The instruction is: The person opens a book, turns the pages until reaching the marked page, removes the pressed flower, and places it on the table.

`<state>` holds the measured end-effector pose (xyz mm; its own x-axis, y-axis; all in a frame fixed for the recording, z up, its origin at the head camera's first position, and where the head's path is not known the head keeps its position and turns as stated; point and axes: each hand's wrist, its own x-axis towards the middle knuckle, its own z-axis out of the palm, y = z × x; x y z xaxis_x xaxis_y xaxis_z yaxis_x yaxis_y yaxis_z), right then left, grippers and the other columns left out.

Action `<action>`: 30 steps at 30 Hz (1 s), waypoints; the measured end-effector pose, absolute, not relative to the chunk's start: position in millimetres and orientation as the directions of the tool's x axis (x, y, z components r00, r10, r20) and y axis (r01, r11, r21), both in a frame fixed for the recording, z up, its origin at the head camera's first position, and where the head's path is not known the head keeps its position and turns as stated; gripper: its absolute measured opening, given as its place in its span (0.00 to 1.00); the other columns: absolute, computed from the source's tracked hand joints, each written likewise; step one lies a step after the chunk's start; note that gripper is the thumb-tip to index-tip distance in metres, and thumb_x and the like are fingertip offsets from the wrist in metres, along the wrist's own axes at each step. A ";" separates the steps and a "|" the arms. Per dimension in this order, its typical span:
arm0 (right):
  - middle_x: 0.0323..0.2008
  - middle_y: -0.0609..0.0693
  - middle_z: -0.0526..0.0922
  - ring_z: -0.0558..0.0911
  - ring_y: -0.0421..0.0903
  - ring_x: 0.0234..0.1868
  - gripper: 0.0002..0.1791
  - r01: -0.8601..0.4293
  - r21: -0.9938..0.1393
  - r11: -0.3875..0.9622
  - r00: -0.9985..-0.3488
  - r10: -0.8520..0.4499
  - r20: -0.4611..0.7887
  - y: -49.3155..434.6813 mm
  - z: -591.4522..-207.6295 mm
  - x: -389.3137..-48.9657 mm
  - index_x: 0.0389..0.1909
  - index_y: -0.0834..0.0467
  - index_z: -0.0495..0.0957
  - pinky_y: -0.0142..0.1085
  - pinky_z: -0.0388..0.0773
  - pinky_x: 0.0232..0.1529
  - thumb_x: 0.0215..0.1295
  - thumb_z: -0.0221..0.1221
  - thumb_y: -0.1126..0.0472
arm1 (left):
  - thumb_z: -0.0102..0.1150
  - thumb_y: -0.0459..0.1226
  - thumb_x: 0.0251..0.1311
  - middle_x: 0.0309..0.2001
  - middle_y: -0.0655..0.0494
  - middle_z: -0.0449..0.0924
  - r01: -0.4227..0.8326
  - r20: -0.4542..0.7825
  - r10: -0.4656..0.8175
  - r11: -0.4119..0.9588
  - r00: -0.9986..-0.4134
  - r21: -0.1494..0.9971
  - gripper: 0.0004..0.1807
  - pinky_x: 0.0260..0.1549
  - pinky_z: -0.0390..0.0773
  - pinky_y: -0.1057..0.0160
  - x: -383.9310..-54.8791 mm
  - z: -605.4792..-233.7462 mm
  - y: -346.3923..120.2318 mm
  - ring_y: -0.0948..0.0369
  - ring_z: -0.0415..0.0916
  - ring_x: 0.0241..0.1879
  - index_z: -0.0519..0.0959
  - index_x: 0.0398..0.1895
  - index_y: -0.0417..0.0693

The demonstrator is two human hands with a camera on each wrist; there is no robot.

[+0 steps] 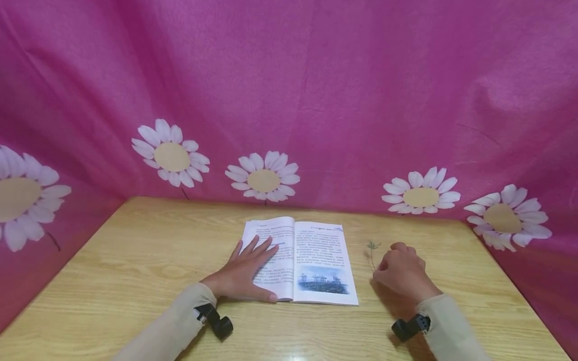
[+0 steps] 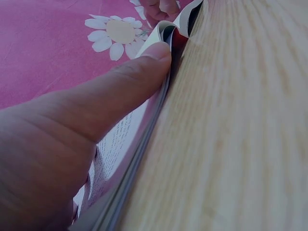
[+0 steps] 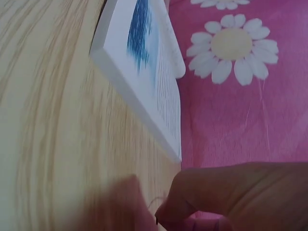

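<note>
An open book (image 1: 318, 250) lies on the wooden table, with printed text on both pages and a blue picture low on the right page. My left hand (image 1: 246, 273) rests on the left page with fingers spread, its thumb (image 2: 139, 70) along the near edge by the spine. To the right of the book, my right hand (image 1: 402, 271) pinches the thin stem of a small green sprig (image 1: 372, 245) between thumb and fingertips. The sprig's leafy top points away from me, above the table. In the right wrist view only a bit of stem shows at the fingertips.
The wooden table (image 1: 135, 260) reaches back to a pink cloth (image 1: 338, 100) printed with white daisies, which also hangs at both sides. A small black device is strapped on each wrist, over pale sleeves (image 1: 167, 323).
</note>
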<state>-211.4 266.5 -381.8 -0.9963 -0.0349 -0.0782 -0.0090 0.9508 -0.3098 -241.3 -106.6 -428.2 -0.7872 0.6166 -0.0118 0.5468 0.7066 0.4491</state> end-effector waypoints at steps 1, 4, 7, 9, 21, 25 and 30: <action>0.55 0.70 0.69 0.62 0.68 0.57 0.06 -0.002 -0.308 0.951 -0.996 -0.029 -0.081 268.6 -382.0 -211.4 0.23 0.57 0.83 0.66 0.60 0.52 0.50 0.65 0.59 | 0.57 0.75 0.39 0.78 0.57 0.37 0.547 -0.012 0.616 0.707 -0.787 0.449 0.63 0.68 0.25 0.42 -241.4 -428.1 -106.6 0.51 0.27 0.75 0.48 0.77 0.57; 0.53 0.69 0.69 0.61 0.68 0.55 0.06 0.011 -0.306 0.952 -0.996 -0.017 -0.091 273.9 -382.7 -211.6 0.22 0.57 0.83 0.65 0.60 0.49 0.50 0.66 0.58 | 0.57 0.75 0.39 0.78 0.58 0.37 0.544 -0.016 0.615 0.710 -0.788 0.447 0.63 0.68 0.25 0.42 -241.6 -427.4 -106.7 0.51 0.27 0.76 0.48 0.77 0.58; 0.51 0.68 0.69 0.62 0.67 0.54 0.07 0.019 -0.300 0.954 -0.994 -0.013 -0.106 278.0 -383.2 -211.9 0.23 0.58 0.83 0.64 0.61 0.47 0.51 0.66 0.57 | 0.57 0.75 0.39 0.78 0.58 0.37 0.545 -0.018 0.616 0.710 -0.788 0.447 0.63 0.68 0.25 0.42 -241.6 -427.1 -106.6 0.51 0.27 0.75 0.47 0.77 0.59; 0.48 0.65 0.70 0.63 0.66 0.52 0.08 0.025 -0.300 0.953 -0.993 -0.011 -0.118 280.3 -382.9 -212.0 0.24 0.58 0.83 0.64 0.61 0.47 0.51 0.67 0.56 | 0.57 0.75 0.39 0.78 0.58 0.36 0.545 -0.021 0.616 0.711 -0.787 0.445 0.63 0.68 0.25 0.42 -241.5 -427.2 -106.5 0.51 0.27 0.75 0.47 0.78 0.59; 0.40 0.60 0.71 0.65 0.61 0.44 0.09 0.054 -0.313 0.948 -0.989 0.007 -0.149 289.3 -382.9 -212.6 0.24 0.59 0.84 0.57 0.64 0.41 0.50 0.66 0.56 | 0.59 0.74 0.40 0.78 0.57 0.37 0.550 -0.010 0.622 0.699 -0.783 0.456 0.63 0.68 0.25 0.42 -242.3 -427.4 -106.9 0.51 0.28 0.76 0.48 0.77 0.58; 0.42 0.62 0.71 0.66 0.63 0.45 0.09 0.051 -0.305 0.951 -0.991 0.011 -0.130 290.6 -382.9 -213.2 0.24 0.60 0.83 0.59 0.65 0.40 0.51 0.65 0.57 | 0.59 0.73 0.40 0.78 0.56 0.38 0.550 -0.011 0.622 0.701 -0.783 0.454 0.62 0.68 0.26 0.41 -241.7 -427.2 -107.0 0.50 0.28 0.76 0.48 0.77 0.57; 0.40 0.60 0.72 0.66 0.60 0.43 0.09 0.066 -0.303 0.951 -0.989 0.022 -0.147 292.3 -383.2 -214.2 0.26 0.61 0.84 0.57 0.65 0.40 0.51 0.65 0.57 | 0.58 0.74 0.40 0.78 0.57 0.37 0.543 -0.022 0.619 0.705 -0.785 0.456 0.63 0.68 0.25 0.42 -241.6 -427.1 -106.7 0.51 0.27 0.75 0.47 0.77 0.58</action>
<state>-214.2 292.3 -383.2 -0.9889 0.0217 -0.1468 0.0659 0.9506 -0.3033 -241.6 -106.7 -427.1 -0.7853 0.6187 -0.0224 0.5427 0.7054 0.4559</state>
